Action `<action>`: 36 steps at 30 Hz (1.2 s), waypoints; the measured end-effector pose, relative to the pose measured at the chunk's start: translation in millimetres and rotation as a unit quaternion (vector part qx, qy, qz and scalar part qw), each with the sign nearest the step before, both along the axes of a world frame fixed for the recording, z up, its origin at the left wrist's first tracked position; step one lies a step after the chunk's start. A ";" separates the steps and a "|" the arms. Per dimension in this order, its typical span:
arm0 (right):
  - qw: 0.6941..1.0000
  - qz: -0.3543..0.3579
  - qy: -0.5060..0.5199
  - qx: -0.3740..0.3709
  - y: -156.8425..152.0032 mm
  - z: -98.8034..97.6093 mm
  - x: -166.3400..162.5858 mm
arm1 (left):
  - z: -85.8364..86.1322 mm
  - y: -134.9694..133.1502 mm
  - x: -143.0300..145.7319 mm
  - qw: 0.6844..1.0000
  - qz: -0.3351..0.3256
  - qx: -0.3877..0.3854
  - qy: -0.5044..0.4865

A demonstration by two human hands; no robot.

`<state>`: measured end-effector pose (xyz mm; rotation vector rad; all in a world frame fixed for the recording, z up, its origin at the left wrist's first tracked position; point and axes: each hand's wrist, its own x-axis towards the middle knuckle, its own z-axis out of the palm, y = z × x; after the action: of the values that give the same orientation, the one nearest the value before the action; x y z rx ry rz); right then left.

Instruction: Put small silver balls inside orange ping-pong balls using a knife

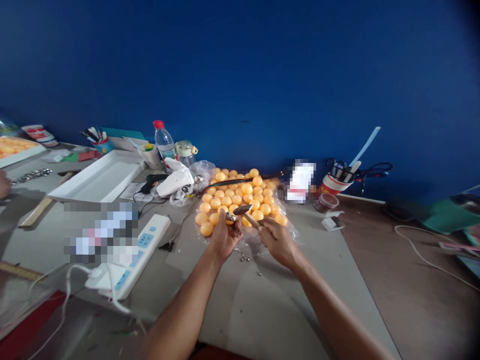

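Note:
My left hand (224, 236) is closed on a small shiny metal piece (230, 217), pinched between thumb and fingers; its exact kind is too small to make out. Just to the right, my right hand (276, 239) wraps round the wooden handle of a small hammer (243, 210), whose dark head is right beside the metal piece. Whether the two touch, I cannot tell. Behind both hands lie many orange balls (206, 229) on clear plastic. Several tiny silvery bits (244, 258) are scattered on the grey table (240, 305) below my hands.
At the left stand a white power strip (150, 240), a white tray (99, 175) and another hammer (37, 212). A water bottle (164, 142) and a jar (185, 151) are at the back. A cup of tools (333, 184) stands right. Someone's hand (3, 184) shows far left.

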<state>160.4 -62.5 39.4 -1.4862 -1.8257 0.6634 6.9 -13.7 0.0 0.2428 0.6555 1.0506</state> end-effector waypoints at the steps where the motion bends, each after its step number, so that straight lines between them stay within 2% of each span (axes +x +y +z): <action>1: 1.000 -0.002 0.004 0.006 -0.1 0.2 0.2 | 0.1 -0.4 0.1 1.000 -0.003 0.006 0.000; 7: 1.000 -0.012 -0.020 0.006 2.2 -5.9 0.3 | -3.0 2.1 -0.8 1.000 0.004 -0.029 0.001; 13: 1.000 0.006 0.006 0.000 0.5 -3.3 2.0 | -4.4 2.1 -2.0 1.000 -0.011 -0.008 -0.023; 18: 1.000 0.000 -0.028 0.000 2.4 -6.1 0.7 | -4.4 2.9 -3.6 0.999 0.020 -0.040 -0.028; 23: 1.000 -0.008 0.011 -0.019 1.2 0.8 5.2 | -2.6 1.6 -3.8 0.999 -0.009 -0.007 -0.043; 29: 1.000 0.003 0.016 -0.014 -2.6 6.9 2.1 | -6.3 3.4 -3.5 0.998 -0.013 -0.006 -0.061; 36: 1.000 -0.006 -0.022 0.005 1.2 -3.9 -2.2 | -2.5 0.8 -4.4 0.998 -0.023 -0.008 -0.052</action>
<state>158.2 -61.3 35.4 -1.5145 -1.8496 0.6201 2.5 -12.9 -2.5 0.1872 0.5611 1.0067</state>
